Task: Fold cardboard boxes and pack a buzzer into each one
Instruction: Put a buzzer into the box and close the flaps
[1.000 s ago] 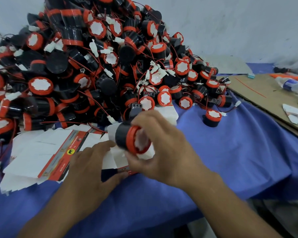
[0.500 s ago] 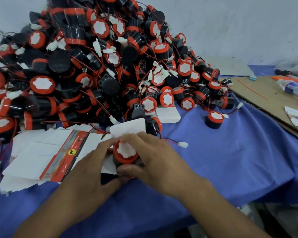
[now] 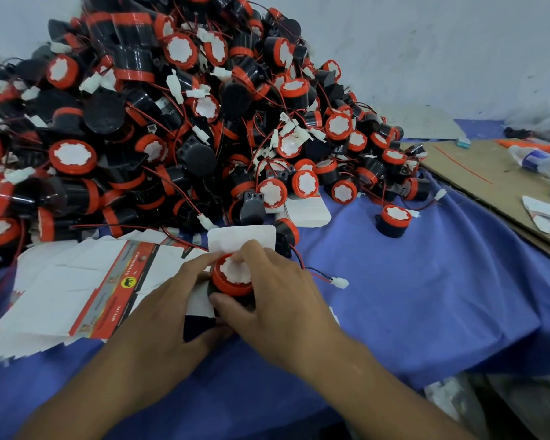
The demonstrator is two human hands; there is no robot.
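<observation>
The buzzer (image 3: 232, 276) stands between the hands, in the box (image 3: 242, 238) mouth. Right hand (image 3: 286, 309) pinches its orange rim; left hand (image 3: 172, 315) grips the box side. Judged light, rigid plastic; hold the rim, spare the trailing lead (image 3: 339, 282).

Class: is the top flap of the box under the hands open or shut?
Open: the white flap stands up behind the buzzer; the left hand holds the box.

one head-worn wide-angle view, facing forward and down, close over the bench (image 3: 426, 296); buzzer pile (image 3: 172, 122) at 11 o'clock.
</observation>
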